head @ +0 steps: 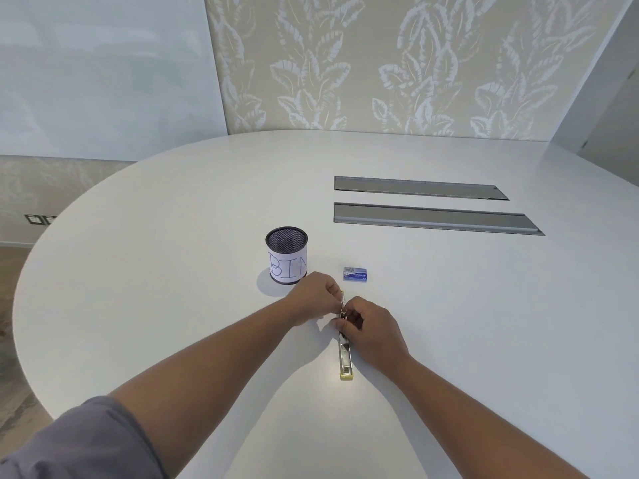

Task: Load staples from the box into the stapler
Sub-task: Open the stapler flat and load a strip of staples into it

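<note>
I am working both hands at the stapler (pixel 346 357), which is lying flat on the white surface (pixel 449 323) with its magazine rail stretching back toward me and its top arm swung up at the far end. My left hand (pixel 313 299) is pinching that raised arm, fingers closed around it, probably holding it back so the channel is staying exposed. My right hand (pixel 371 331) is curling over the hinge end, fingers bent onto the metal; whether they are gripping a staple strip I cannot tell. The staple box (pixel 355 274) is sitting just beyond my right fingers, apart from them and looking shut. The mesh cup marked BIN (pixel 287 255) is standing just beyond my left knuckles. Open surface is running wide to either side; the near edge is passing under my forearms.
</note>
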The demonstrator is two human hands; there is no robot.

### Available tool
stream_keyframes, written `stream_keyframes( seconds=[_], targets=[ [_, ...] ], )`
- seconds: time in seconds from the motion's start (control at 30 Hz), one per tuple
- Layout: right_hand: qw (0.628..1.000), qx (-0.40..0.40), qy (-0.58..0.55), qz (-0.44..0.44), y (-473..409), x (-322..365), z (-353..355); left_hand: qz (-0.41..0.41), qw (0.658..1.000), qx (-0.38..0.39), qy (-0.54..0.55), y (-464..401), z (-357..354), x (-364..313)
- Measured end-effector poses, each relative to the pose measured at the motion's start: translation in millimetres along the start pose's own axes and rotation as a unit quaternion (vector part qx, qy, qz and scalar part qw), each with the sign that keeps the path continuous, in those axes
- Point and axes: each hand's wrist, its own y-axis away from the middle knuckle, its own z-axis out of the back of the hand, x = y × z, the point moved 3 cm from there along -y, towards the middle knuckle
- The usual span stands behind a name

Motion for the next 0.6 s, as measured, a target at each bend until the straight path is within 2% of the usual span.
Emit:
stream_keyframes(
  seconds=[0.23, 0.6],
  targets=[
    [1.000, -0.002, -0.005, -0.004, -1, -2, 0, -0.031, 0.994, -0.005, -0.107, 1, -2, -10],
    [1.000, -0.006, -0.007, -0.008, -2, -7, -2, -0.011, 0.992, 0.017, -0.126, -6, -1, -19]
  ],
)
